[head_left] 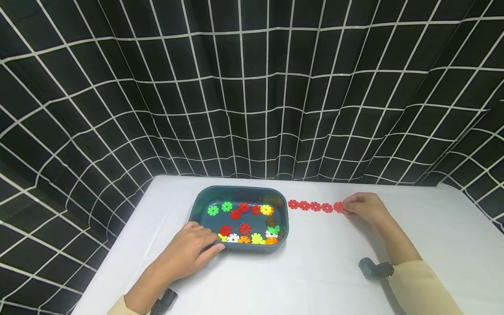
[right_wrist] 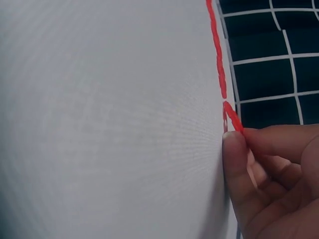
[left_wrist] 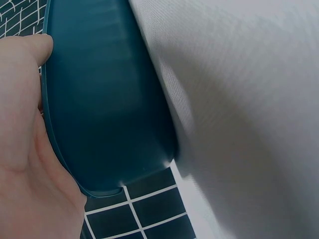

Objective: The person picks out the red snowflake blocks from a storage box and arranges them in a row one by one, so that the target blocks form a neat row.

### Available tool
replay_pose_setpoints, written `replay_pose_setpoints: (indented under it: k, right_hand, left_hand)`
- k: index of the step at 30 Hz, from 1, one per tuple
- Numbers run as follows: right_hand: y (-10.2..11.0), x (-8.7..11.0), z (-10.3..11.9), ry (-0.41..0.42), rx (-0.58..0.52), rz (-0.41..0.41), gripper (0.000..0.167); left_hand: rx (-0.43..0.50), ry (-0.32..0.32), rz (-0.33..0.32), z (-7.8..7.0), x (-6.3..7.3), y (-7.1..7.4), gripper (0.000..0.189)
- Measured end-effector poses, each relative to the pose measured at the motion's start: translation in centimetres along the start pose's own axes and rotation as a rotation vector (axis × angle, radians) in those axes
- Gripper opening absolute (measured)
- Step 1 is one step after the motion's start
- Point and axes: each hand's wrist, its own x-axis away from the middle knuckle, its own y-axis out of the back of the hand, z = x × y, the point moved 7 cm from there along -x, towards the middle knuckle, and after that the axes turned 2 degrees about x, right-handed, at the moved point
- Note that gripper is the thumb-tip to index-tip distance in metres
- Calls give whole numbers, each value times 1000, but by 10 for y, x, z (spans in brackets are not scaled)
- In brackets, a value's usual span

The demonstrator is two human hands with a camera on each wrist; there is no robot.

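In the head view a row of several red notched plastic discs lies on the white table, right of a dark teal tray. At the row's right end my right hand pinches a red notched disc between thumb and fingertips. The right wrist view shows this disc tilted, close to the row's end. My left hand rests on the tray's near left corner, fingers laid over the rim and thumb along the near edge. From the left wrist, the tray's outer wall shows and hides its contents.
Inside the tray lie loose notched discs: green, red, yellow, white, orange and brown. A black curtain with white grid lines hangs behind and beside the white table.
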Motion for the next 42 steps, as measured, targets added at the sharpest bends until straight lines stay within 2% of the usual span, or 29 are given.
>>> replay_pose_setpoints:
  k: [5,13,21,24,29,42]
  right_hand:
    - [0,-1,-1,22,36,-4,28]
    - [-2,-1,-1,56,-63,8,28]
    - [-3,0,2,83,-60,-6,29]
    - [-2,1,6,92,-41,-40,28]
    - [-4,6,24,153,-77,-96,25]
    - [-40,25,91,353,-112,-29,18]
  left_hand:
    - [5,9,9,0,0,-1,22]
    - [-6,3,4,-1,0,-1,23]
    - [-14,21,24,2,1,-1,25]
    - [-14,17,19,2,1,-1,24]
    - [-11,7,12,1,1,-1,24]
    - [-14,10,19,2,1,-3,24]
